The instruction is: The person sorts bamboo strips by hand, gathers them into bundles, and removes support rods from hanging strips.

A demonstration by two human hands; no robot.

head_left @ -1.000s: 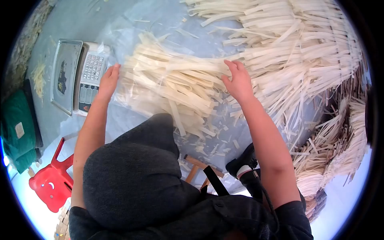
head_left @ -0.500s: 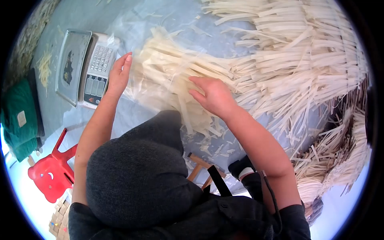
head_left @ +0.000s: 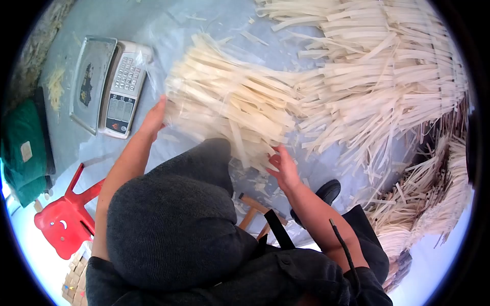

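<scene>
A bundle of pale, flat, noodle-like dried strips (head_left: pixel 229 84) lies in front of me, partly under a clear plastic bag (head_left: pixel 186 109). At the bundle's left end is my left hand (head_left: pixel 153 121), its fingers stretched along the edge of the plastic; part of the hand is turned away. My right hand (head_left: pixel 284 167) is at the near right edge of the bundle. Its fingers are bent but apart, with the fingertips against the loose strip ends. Neither hand visibly closes around anything.
A digital scale (head_left: pixel 121 89) with a metal tray stands at the left. A large heap of strips (head_left: pixel 377 76) spreads to the right. A red stool (head_left: pixel 64 224), a green bag (head_left: pixel 25 150) and a wooden stool frame (head_left: pixel 250 211) are nearby. Scraps litter the grey sheet.
Both hands have come closer to me, the right one from on top of the strips to their near edge. The plastic and strips shifted slightly. My right foot has moved outward.
</scene>
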